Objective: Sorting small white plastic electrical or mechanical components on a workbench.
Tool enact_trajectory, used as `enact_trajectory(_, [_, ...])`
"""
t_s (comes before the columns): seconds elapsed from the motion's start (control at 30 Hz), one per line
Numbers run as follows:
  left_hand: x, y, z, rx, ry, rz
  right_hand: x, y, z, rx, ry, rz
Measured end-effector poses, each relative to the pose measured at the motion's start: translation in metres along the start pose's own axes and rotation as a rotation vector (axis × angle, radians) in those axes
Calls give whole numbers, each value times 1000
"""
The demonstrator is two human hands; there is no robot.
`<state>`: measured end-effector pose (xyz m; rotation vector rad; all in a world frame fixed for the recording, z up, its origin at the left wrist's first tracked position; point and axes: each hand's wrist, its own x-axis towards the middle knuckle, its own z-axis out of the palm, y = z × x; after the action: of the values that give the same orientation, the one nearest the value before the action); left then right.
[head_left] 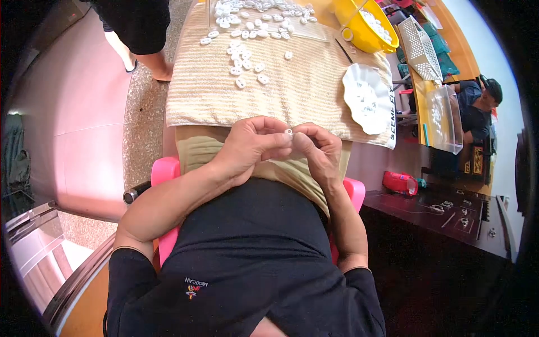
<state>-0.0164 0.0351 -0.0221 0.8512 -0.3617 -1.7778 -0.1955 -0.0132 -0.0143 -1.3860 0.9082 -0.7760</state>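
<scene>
Just past the near edge of the striped towel, above my lap, my left hand pinches a small white plastic piece with a round opening. My right hand meets it from the other side, thumb and forefinger closed at the same piece. The fingertips hide most of it. Ahead of my hands, several loose white oval pieces with holes lie scattered on the towel. A larger heap of such pieces sits at the far edge. To the right rests a white wavy-rimmed dish with small clear or shiny bits inside.
A yellow basket with white pieces stands far right, near a thin dark tool. Beyond are a white perforated basket, a clear bin and a seated person. Another person's leg shows at far left. Pink chair arms flank me.
</scene>
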Motion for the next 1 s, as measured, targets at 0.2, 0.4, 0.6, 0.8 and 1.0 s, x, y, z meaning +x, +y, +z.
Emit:
enact_trajectory(0.2, [2,-2,-3,-9,-20,7,0,2,-1,8,-7,0])
enact_trajectory(0.4, [2,-3,-3,-6,-14,-2,1,4,-3,-15,-20,-32])
enact_trajectory(0.6, [2,-3,-3,-5,-8,6,1,1,-2,-18,-32,-48])
enact_trajectory(0.8, [2,-3,-3,4,-11,1,1,1,-2,-14,-62,-32])
enact_trajectory(1.0, [2,-3,-3,15,-17,-7,1,1,-4,-69,-80,-74])
